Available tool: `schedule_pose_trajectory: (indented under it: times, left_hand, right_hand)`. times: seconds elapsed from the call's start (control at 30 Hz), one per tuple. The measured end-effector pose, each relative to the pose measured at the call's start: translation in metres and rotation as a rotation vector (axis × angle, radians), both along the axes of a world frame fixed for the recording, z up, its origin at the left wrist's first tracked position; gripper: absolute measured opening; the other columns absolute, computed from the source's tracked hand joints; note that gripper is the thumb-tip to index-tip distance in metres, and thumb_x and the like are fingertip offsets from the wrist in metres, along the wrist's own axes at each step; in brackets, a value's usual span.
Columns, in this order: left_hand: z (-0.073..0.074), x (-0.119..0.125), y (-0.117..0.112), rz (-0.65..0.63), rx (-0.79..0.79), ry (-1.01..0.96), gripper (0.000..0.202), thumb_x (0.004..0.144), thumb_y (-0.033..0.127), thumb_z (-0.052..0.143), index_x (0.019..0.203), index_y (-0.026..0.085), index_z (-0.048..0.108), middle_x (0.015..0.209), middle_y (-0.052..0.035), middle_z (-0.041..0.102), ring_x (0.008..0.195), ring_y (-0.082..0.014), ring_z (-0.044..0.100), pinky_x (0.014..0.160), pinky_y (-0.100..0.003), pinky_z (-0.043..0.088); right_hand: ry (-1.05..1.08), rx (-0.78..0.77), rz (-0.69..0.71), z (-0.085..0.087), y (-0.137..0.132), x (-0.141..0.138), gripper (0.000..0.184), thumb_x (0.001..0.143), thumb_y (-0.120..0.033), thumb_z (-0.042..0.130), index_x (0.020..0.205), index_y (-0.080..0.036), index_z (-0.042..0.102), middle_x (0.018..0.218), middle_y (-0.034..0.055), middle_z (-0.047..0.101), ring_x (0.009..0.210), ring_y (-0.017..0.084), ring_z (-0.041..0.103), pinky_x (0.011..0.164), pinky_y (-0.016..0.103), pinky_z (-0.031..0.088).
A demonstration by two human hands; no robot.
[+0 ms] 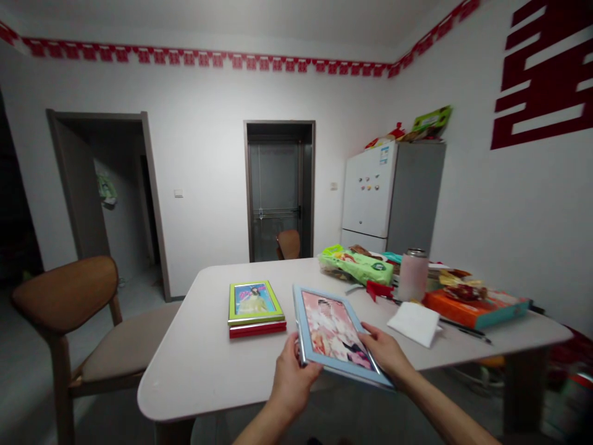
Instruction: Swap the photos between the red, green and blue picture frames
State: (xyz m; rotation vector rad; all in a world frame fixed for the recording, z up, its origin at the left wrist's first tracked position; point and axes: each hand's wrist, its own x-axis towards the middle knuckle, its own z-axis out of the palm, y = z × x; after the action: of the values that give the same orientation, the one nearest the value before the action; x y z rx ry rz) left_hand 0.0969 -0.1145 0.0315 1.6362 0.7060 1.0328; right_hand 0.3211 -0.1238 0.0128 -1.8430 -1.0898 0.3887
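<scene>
A light blue picture frame (309,330) with a pinkish picture in it is held tilted above the table's near edge. My left hand (294,374) grips its lower left corner, thumb on the front edge. On the frame's right side, my right hand (382,349) is closed round the edge, its fingers partly hidden behind. To the left lies a yellow-green picture frame (235,309) showing a figure in a pale dress. It rests on top of a red frame (257,329), of which only the front edge shows.
The white table (194,358) carries a green packet (361,264), a pink bottle (413,275), white tissue (414,322), an orange box (472,307) and dark pens (467,330) on its right side. A wooden chair (67,296) stands at the left. A fridge (370,191) is behind.
</scene>
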Motion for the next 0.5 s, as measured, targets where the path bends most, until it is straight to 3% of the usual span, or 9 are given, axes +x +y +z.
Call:
schedule_pose_trajectory:
  times: [0.1,0.2,0.5]
  left_hand:
    - [-0.023,0.019,0.01,0.035,0.02,0.184,0.042,0.064,0.008,0.052,0.105,0.015,0.043,0.099,-0.0041,0.06,0.085,-0.0134,0.057,0.072,-0.019,0.043]
    - [-0.033,0.033,0.015,0.096,0.061,0.276,0.037,0.065,0.014,0.055,0.1,0.017,0.048,0.096,-0.0031,0.062,0.086,-0.0156,0.056,0.075,-0.022,0.041]
    - [-0.032,0.047,0.022,0.187,0.131,0.557,0.03,0.06,0.018,0.061,0.088,0.013,0.057,0.095,-0.0099,0.058,0.093,-0.0237,0.049,0.08,-0.031,0.035]
  right_hand:
    - [-0.201,-0.13,0.005,-0.001,0.015,0.033,0.049,0.068,-0.031,0.044,0.109,-0.006,0.052,0.084,0.011,0.066,0.072,0.019,0.061,0.064,0.025,0.043]
    - [-0.301,-0.17,0.027,-0.003,0.025,0.045,0.04,0.067,-0.028,0.044,0.099,-0.012,0.06,0.085,0.0088,0.067,0.077,0.02,0.06,0.067,0.024,0.041]
    - [-0.569,-0.28,0.038,-0.014,0.044,0.052,0.033,0.07,-0.024,0.039,0.094,-0.015,0.061,0.091,0.0098,0.065,0.083,0.02,0.058,0.069,0.026,0.039]
